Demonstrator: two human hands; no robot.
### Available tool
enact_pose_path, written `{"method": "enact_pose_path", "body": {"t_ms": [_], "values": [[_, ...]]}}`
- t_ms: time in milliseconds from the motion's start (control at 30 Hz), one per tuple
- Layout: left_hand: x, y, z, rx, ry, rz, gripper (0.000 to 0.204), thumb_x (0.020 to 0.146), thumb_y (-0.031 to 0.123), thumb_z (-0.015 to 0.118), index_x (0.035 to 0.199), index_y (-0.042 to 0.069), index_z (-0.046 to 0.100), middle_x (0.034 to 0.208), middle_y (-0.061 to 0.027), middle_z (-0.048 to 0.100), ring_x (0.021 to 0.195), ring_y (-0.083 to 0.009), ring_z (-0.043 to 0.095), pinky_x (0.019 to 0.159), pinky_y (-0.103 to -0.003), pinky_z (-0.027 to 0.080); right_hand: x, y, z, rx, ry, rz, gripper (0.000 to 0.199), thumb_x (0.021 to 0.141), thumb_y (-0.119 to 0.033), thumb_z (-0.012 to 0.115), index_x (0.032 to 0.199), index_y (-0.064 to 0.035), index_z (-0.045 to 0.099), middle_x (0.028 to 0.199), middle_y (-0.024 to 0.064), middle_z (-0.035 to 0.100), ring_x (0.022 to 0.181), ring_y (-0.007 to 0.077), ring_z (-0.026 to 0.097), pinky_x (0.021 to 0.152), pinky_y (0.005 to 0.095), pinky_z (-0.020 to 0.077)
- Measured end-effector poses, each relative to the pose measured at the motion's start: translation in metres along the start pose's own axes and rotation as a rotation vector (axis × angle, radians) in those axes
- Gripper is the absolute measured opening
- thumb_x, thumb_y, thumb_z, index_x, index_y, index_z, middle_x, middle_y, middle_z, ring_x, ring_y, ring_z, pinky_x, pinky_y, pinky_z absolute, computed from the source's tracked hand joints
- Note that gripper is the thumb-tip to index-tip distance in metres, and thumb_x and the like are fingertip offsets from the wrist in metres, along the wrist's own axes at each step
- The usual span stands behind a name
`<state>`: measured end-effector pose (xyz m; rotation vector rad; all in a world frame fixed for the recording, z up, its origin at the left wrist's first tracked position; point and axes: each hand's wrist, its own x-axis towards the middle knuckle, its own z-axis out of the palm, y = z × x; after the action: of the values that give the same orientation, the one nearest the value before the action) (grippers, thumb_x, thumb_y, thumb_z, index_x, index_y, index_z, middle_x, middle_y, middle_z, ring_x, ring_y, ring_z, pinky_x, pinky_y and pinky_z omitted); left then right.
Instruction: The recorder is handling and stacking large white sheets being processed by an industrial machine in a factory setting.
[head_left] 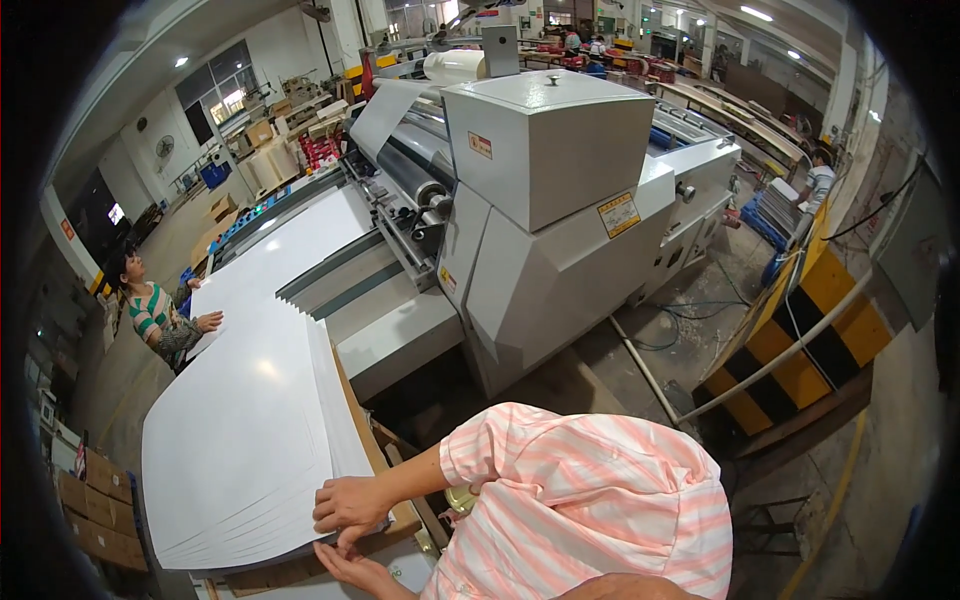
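Our left hand [350,503] lies palm down on the near corner of the stack of white sheets [250,440], fingers curled over the edge and pinching the top few sheets. Our right hand [352,567] sits just below it, palm turned up under the same corner, fingers half open and touching the underside of the fanned edges; we cannot tell whether it grips anything.

From here we go by size. The grey laminating machine [560,200] fills the middle of the view, a boxy housing with rollers [410,175] and a white film roll [455,65] on top at its far end. The feed bed [300,245] runs out of it toward us, carrying a long run of white sheet that meets our stack, which rests on a wooden pallet [385,455] and overhangs it toward the left. The sheets at our corner are fanned into thin steps.

To the right stands a yellow-and-black striped barrier [800,340] with a pale pipe [780,360] across it, on the concrete floor [690,330]. Another person [155,310] in a striped top stands at the left side of the bed, one hand laid on the sheet's edge. A further person [820,180] stands far right. Cardboard boxes [95,510] sit at lower left.
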<state>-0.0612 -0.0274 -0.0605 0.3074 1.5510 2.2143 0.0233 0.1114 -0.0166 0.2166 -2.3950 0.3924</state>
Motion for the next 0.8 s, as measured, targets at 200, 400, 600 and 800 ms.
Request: {"method": "enact_pose_path", "body": {"t_ms": [200, 400, 600, 800], "values": [[0.002, 0.007, -0.002, -0.063, -0.095, 0.049, 0.037, 0.087, 0.013, 0.05, 0.122, 0.001, 0.044, 0.104, -0.0078, 0.053, 0.077, -0.0096, 0.051, 0.063, -0.02, 0.041, 0.009, 0.011, 0.007, -0.007, -0.068, 0.034, 0.024, 0.078, -0.029, 0.054, 0.095, -0.0119, 0.057, 0.084, 0.0023, 0.057, 0.081, 0.0224, 0.051, 0.068, 0.0354, 0.0415], [0.009, 0.003, -0.005, -0.046, -0.058, -0.002, 0.039, 0.086, 0.015, 0.054, 0.123, 0.006, 0.045, 0.105, -0.0043, 0.052, 0.077, -0.0072, 0.047, 0.061, -0.02, 0.035, 0.013, 0.01, 0.009, 0.016, -0.065, 0.087, 0.016, 0.076, -0.024, 0.057, 0.085, -0.0106, 0.057, 0.076, 0.0022, 0.056, 0.078, 0.0222, 0.051, 0.063, 0.0348, 0.0416], [-0.013, 0.003, 0.025, 0.159, 0.172, 0.159, 0.046, 0.089, 0.026, 0.051, 0.121, -0.004, 0.039, 0.112, -0.012, 0.048, 0.09, -0.0181, 0.048, 0.069, -0.028, 0.038, 0.025, 0.011, 0.01, 0.1, 0.284, 0.019, 0.015, 0.079, -0.024, 0.056, 0.078, -0.0099, 0.059, 0.073, 0.0067, 0.058, 0.073, 0.0243, 0.054, 0.064, 0.0359, 0.0427], [0.0, -0.021, -0.007, 0.077, 0.067, -0.052, 0.035, 0.088, 0.022, 0.051, 0.109, -0.005, 0.048, 0.1, -0.0117, 0.053, 0.084, -0.017, 0.05, 0.071, -0.027, 0.04, 0.069, 0.013, -0.016, 0.776, 0.145, 0.61, 0.018, 0.081, -0.021, 0.055, 0.075, -0.0058, 0.06, 0.072, 0.0108, 0.058, 0.07, 0.0257, 0.054, 0.069, 0.0369, 0.0422]]}}
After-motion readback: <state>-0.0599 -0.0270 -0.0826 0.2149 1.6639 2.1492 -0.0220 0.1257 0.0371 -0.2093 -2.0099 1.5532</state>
